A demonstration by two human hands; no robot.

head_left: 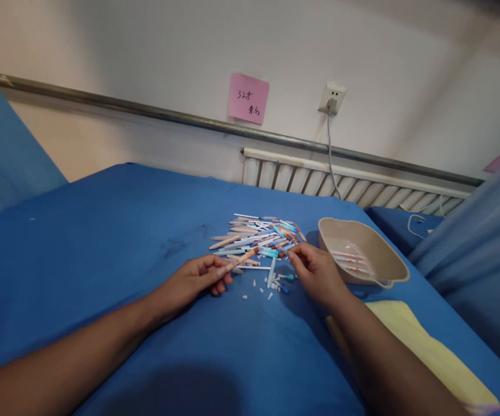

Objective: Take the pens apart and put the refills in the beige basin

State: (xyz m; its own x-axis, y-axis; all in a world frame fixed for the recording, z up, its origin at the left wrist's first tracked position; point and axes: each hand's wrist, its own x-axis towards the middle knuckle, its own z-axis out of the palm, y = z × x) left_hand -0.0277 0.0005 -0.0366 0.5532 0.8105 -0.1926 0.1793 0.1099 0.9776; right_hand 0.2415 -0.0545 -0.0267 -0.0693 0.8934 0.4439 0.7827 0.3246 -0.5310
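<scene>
A heap of slim pens, orange, blue and white, lies on a blue cloth-covered table. My left hand rests on the cloth with its fingers closed on an orange pen that points into the heap. My right hand is at the heap's right edge, fingers pinched together on a small pen part I cannot make out. Small white caps lie scattered between my two hands.
A beige plastic basin with a few white pen refills in it stands right of my right hand. A yellow cloth lies at the near right. Behind are a radiator, a wall socket and a pink note.
</scene>
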